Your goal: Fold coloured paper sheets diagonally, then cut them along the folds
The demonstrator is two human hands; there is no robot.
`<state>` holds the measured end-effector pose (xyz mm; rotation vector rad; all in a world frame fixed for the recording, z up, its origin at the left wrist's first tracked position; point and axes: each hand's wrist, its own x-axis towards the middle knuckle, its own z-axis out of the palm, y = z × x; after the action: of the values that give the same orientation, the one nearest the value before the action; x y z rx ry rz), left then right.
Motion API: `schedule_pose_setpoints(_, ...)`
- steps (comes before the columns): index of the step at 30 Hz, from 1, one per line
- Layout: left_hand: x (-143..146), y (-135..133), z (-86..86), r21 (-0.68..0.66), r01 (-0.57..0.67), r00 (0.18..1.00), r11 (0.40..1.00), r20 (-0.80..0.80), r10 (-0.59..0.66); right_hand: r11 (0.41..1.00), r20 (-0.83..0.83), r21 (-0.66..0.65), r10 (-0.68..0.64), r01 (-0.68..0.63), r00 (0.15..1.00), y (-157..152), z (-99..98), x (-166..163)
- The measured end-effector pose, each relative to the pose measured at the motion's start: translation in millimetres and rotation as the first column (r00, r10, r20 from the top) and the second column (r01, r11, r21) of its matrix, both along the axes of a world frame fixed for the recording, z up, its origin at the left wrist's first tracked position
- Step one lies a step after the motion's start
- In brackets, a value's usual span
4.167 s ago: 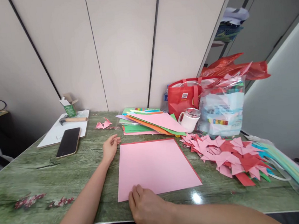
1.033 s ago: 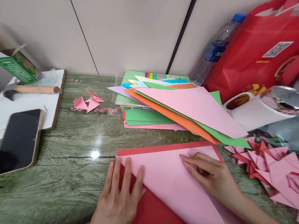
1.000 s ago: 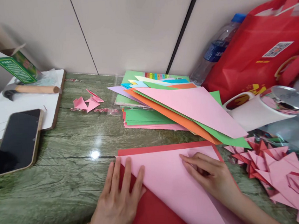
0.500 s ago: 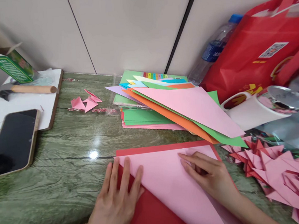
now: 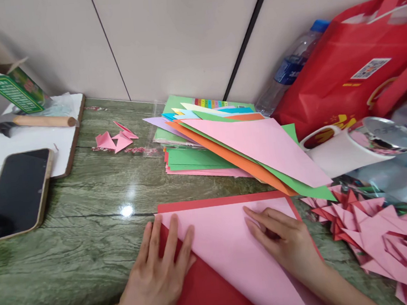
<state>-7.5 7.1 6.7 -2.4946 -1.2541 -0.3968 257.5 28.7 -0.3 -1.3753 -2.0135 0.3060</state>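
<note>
A pink sheet (image 5: 227,246) lies folded over diagonally, showing its red underside (image 5: 206,296) and a red strip along the far edge. My left hand (image 5: 158,276) rests flat with spread fingers on the sheet's left corner, pressing it to the green table (image 5: 88,221). My right hand (image 5: 288,245) lies on the pink flap near its top right corner, fingers stretched and pressing down. Neither hand holds anything.
A stack of coloured paper (image 5: 231,145) lies behind the sheet. Folded pink and red pieces (image 5: 384,236) pile up at right, a few more pink folded pieces (image 5: 116,139) at the back. A white mug (image 5: 336,151), red bag (image 5: 354,71), bottle (image 5: 289,72), phone (image 5: 15,192), hammer (image 5: 38,121) on a white board (image 5: 19,146).
Since the earliest frame the sheet has been folded over diagonally and the view has come closer. In the last second both hands stay pressed on the paper; only the camera shifts slightly.
</note>
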Motion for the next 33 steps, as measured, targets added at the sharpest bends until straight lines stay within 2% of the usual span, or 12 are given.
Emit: schedule_pose_setpoints(33,-1.9,2.6,3.6,0.004,-0.009,1.0,1.0,0.002,0.009,1.0,-0.01,-0.006,0.017,-0.017,1.0,1.0,1.7,-0.3)
